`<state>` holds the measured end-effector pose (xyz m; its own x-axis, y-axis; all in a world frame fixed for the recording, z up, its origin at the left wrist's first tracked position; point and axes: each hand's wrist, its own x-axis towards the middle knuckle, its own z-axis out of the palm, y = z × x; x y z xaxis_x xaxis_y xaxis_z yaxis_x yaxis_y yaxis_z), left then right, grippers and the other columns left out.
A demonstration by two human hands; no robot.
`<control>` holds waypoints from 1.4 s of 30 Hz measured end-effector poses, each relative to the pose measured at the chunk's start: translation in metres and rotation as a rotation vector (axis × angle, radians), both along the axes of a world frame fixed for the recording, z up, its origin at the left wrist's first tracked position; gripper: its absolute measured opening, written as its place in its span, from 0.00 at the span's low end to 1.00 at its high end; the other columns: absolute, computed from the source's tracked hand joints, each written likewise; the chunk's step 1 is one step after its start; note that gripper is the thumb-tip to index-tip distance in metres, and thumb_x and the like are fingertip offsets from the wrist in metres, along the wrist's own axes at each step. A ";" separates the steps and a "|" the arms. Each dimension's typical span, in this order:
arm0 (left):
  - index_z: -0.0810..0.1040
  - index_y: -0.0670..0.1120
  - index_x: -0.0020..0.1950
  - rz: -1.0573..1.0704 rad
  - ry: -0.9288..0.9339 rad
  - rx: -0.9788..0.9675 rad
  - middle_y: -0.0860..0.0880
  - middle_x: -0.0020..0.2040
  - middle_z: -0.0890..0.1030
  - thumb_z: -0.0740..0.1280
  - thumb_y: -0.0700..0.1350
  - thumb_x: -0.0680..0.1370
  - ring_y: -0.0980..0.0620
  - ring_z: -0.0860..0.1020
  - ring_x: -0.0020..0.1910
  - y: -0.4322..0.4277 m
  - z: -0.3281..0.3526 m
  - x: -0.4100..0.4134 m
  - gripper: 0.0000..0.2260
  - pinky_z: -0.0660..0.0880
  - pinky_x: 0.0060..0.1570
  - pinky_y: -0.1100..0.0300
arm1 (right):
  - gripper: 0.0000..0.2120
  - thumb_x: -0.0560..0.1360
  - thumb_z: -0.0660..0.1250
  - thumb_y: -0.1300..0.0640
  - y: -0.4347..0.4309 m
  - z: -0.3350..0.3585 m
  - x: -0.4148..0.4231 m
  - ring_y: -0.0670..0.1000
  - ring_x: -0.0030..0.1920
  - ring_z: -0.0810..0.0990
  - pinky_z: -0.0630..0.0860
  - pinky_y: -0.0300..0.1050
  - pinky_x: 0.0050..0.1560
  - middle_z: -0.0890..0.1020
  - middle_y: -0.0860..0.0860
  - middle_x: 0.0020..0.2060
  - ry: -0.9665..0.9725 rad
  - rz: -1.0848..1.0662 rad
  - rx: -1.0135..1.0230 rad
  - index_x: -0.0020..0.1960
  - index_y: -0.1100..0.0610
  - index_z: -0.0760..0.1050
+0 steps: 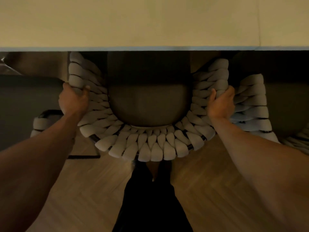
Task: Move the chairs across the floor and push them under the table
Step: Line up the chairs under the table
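Note:
A chair [150, 146] with a curved back of thick pale woven rope and a dark seat cushion stands directly in front of me. Its seat reaches partly beneath the pale table top [150, 22], whose near edge crosses the whole view. My left hand [73, 99] grips the left arm of the rope back. My right hand [221, 102] grips the right arm of it. Both forearms stretch forward from the bottom corners.
A second rope-backed chair [255, 106] sits close on the right, tucked under the table. Part of another chair [40, 124] shows at the left, by a dark block. Wooden herringbone floor [83, 190] lies below, and my dark-trousered legs [150, 198] stand behind the chair.

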<state>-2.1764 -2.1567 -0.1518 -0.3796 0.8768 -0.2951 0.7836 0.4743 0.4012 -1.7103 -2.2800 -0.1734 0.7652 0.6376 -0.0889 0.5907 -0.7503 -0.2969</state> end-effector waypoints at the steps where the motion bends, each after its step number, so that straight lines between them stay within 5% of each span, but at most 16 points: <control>1: 0.68 0.41 0.73 -0.032 -0.023 0.010 0.37 0.70 0.76 0.71 0.60 0.80 0.32 0.77 0.67 -0.005 0.001 -0.003 0.31 0.76 0.65 0.35 | 0.29 0.87 0.60 0.44 -0.003 0.000 -0.001 0.68 0.64 0.79 0.78 0.62 0.57 0.70 0.60 0.76 -0.004 0.044 0.022 0.81 0.60 0.60; 4: 0.50 0.44 0.86 -0.207 -0.044 0.035 0.40 0.84 0.57 0.74 0.48 0.80 0.35 0.61 0.81 -0.041 0.006 -0.006 0.43 0.65 0.78 0.37 | 0.35 0.84 0.64 0.58 -0.023 0.006 -0.009 0.64 0.80 0.65 0.69 0.60 0.77 0.59 0.62 0.83 -0.033 0.239 0.053 0.85 0.63 0.51; 6: 0.42 0.47 0.87 -0.338 -0.001 0.015 0.39 0.86 0.42 0.72 0.45 0.81 0.35 0.46 0.85 -0.080 0.006 -0.004 0.46 0.55 0.81 0.37 | 0.38 0.82 0.64 0.59 -0.046 0.016 -0.021 0.62 0.84 0.55 0.61 0.58 0.82 0.53 0.63 0.85 -0.084 0.349 -0.025 0.85 0.63 0.49; 8: 0.50 0.43 0.87 -0.481 0.134 0.001 0.37 0.85 0.35 0.68 0.51 0.83 0.33 0.36 0.84 -0.121 0.003 0.001 0.39 0.47 0.82 0.32 | 0.33 0.83 0.63 0.54 -0.069 0.025 -0.035 0.61 0.85 0.51 0.54 0.58 0.84 0.53 0.62 0.85 -0.114 0.428 -0.075 0.84 0.61 0.57; 11: 0.74 0.39 0.75 -0.660 0.273 -0.036 0.36 0.86 0.40 0.54 0.65 0.86 0.36 0.32 0.84 -0.171 0.012 0.016 0.32 0.36 0.82 0.36 | 0.21 0.85 0.61 0.46 -0.094 0.037 -0.063 0.57 0.80 0.67 0.56 0.57 0.84 0.76 0.57 0.74 -0.012 0.654 -0.095 0.71 0.58 0.76; 13: 0.78 0.43 0.72 -0.766 0.286 -0.101 0.37 0.86 0.53 0.44 0.71 0.85 0.41 0.36 0.85 -0.194 0.022 0.031 0.39 0.35 0.82 0.39 | 0.23 0.86 0.56 0.38 -0.109 0.042 -0.086 0.51 0.60 0.81 0.70 0.55 0.75 0.85 0.49 0.52 0.099 0.837 -0.143 0.57 0.52 0.83; 15: 0.79 0.47 0.72 -0.853 0.303 -0.157 0.42 0.82 0.67 0.39 0.77 0.80 0.43 0.49 0.86 -0.200 0.030 0.042 0.45 0.37 0.83 0.37 | 0.34 0.82 0.49 0.25 -0.119 0.049 -0.109 0.47 0.46 0.81 0.76 0.55 0.62 0.83 0.45 0.41 0.123 0.963 -0.252 0.49 0.48 0.84; 19: 0.74 0.55 0.77 -1.051 0.363 -0.332 0.49 0.78 0.73 0.41 0.89 0.65 0.44 0.64 0.81 -0.181 0.040 0.038 0.56 0.42 0.83 0.38 | 0.54 0.67 0.41 0.11 -0.119 0.056 -0.126 0.53 0.60 0.81 0.69 0.62 0.68 0.85 0.48 0.57 0.079 1.123 -0.516 0.61 0.49 0.84; 21: 0.72 0.58 0.77 -1.139 0.407 -0.394 0.51 0.76 0.75 0.46 0.91 0.61 0.45 0.67 0.78 -0.169 0.041 0.037 0.56 0.48 0.83 0.40 | 0.58 0.62 0.41 0.08 -0.115 0.053 -0.126 0.54 0.59 0.81 0.69 0.64 0.67 0.85 0.50 0.57 0.027 1.161 -0.561 0.60 0.51 0.83; 26: 0.74 0.63 0.73 -1.192 0.471 -0.451 0.53 0.60 0.83 0.52 0.92 0.54 0.48 0.78 0.59 -0.155 0.024 0.053 0.56 0.74 0.60 0.50 | 0.55 0.62 0.43 0.08 -0.114 0.030 -0.123 0.53 0.50 0.82 0.74 0.59 0.60 0.85 0.49 0.49 -0.030 1.193 -0.489 0.54 0.50 0.84; 31: 0.78 0.60 0.66 -1.321 0.445 -0.357 0.57 0.41 0.80 0.46 0.92 0.58 0.56 0.78 0.39 -0.144 0.012 0.047 0.52 0.75 0.42 0.58 | 0.45 0.66 0.50 0.11 -0.113 0.016 -0.119 0.51 0.48 0.83 0.80 0.51 0.50 0.86 0.44 0.48 -0.024 1.218 -0.364 0.55 0.45 0.83; 36: 0.78 0.62 0.61 -1.381 0.423 -0.285 0.59 0.37 0.78 0.49 0.90 0.63 0.58 0.75 0.35 -0.139 0.008 0.042 0.44 0.73 0.37 0.60 | 0.36 0.67 0.58 0.15 -0.110 0.017 -0.122 0.49 0.38 0.82 0.76 0.45 0.40 0.83 0.43 0.37 -0.056 1.206 -0.305 0.45 0.47 0.83; 39: 0.80 0.63 0.62 -1.346 0.445 -0.286 0.59 0.35 0.78 0.52 0.89 0.63 0.59 0.77 0.33 -0.143 0.006 0.045 0.42 0.78 0.37 0.60 | 0.38 0.65 0.57 0.14 -0.112 0.025 -0.120 0.46 0.31 0.75 0.69 0.43 0.38 0.77 0.42 0.30 -0.077 1.187 -0.373 0.42 0.48 0.81; 42: 0.80 0.64 0.65 -1.312 0.470 -0.320 0.58 0.39 0.80 0.57 0.87 0.64 0.59 0.77 0.38 -0.151 0.017 0.050 0.41 0.79 0.41 0.61 | 0.40 0.63 0.58 0.12 -0.110 0.043 -0.126 0.46 0.32 0.75 0.73 0.46 0.40 0.77 0.46 0.29 -0.056 1.169 -0.470 0.38 0.50 0.78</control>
<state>-2.1265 -2.3074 -0.1347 0.5234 0.5847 -0.6198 0.7459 -0.6660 0.0017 -1.8359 -2.3902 -0.1305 -0.2239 0.8505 -0.4760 0.9745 0.2023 -0.0969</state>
